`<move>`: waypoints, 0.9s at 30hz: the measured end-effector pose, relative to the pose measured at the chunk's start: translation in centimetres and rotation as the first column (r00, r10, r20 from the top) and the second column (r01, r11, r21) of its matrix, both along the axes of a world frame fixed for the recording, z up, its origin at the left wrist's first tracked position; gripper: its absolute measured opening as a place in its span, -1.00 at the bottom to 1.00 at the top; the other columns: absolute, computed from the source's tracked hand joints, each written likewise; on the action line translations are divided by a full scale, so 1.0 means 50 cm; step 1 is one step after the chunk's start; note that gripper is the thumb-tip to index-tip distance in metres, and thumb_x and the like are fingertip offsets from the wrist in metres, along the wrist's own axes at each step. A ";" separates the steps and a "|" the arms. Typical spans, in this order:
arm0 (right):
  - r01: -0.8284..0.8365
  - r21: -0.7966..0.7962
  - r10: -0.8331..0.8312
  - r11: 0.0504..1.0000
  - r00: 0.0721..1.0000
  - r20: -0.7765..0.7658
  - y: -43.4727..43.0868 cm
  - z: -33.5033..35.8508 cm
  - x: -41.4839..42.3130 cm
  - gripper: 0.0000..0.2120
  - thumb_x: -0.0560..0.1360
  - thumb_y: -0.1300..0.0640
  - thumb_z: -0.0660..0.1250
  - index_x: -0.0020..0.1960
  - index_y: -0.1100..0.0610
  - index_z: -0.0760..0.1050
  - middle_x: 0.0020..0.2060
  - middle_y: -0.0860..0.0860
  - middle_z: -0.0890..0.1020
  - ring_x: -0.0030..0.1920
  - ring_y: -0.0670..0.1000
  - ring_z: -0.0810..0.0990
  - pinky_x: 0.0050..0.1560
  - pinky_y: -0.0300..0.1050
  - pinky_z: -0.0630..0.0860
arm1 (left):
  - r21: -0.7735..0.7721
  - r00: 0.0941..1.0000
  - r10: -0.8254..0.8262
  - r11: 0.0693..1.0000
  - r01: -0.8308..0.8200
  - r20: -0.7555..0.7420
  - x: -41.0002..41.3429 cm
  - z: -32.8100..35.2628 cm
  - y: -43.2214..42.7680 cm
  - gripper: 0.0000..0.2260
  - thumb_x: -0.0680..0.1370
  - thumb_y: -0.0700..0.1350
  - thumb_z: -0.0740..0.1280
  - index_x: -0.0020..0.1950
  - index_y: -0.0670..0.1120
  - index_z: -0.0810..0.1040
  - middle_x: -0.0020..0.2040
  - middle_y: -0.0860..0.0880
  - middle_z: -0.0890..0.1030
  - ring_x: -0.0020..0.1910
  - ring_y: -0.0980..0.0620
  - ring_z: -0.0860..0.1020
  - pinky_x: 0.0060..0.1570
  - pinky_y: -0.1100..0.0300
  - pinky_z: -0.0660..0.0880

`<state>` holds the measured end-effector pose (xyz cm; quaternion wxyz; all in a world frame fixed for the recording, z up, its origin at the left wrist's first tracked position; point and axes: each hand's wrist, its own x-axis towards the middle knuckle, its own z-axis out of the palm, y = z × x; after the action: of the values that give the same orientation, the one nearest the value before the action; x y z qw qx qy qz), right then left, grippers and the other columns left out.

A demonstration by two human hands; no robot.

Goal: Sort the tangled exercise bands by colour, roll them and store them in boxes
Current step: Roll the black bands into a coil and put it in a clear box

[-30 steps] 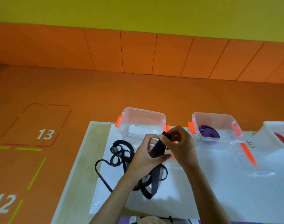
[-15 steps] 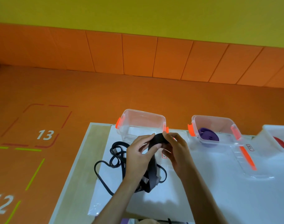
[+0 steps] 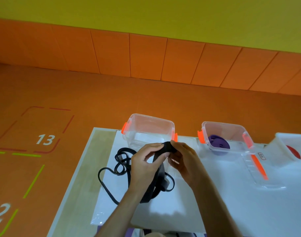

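A black band (image 3: pixel 168 147) is pinched at its rolled end by the curled fingers of both the left hand (image 3: pixel 143 162) and the right hand (image 3: pixel 184 162), above the table (image 3: pixel 231 202). Its loose loops are spread at the hands' 8 o'clock. An empty clear box (image 3: pixel 151 117) is seen at their 12 o'clock, and a second box (image 3: pixel 223 124) holding a rolled purple band (image 3: pixel 218 144) at 2 o'clock.

yellow-green wall (image 3: pixel 163 14), orange padding (image 3: pixel 146 55), orange floor (image 3: pixel 77 93)
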<state>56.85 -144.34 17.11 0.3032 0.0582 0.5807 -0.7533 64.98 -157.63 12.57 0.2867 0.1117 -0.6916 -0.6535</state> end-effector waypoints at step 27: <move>-0.030 -0.006 0.030 1.000 0.999 -0.040 -0.014 0.024 0.017 -0.81 0.59 0.04 0.44 0.02 0.17 0.60 -0.20 0.10 0.65 -0.21 -0.04 0.63 -0.05 -0.10 0.53 | -0.048 0.998 -0.038 0.998 0.036 -0.047 -0.011 0.030 -0.014 -0.66 0.52 0.07 0.57 0.29 0.23 0.69 0.18 0.15 0.73 0.23 0.04 0.68 0.15 0.31 0.59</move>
<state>57.69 -145.02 18.33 0.3030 0.0332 0.5850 -0.7516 64.45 -158.31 14.07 0.2933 0.0764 -0.7019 -0.6446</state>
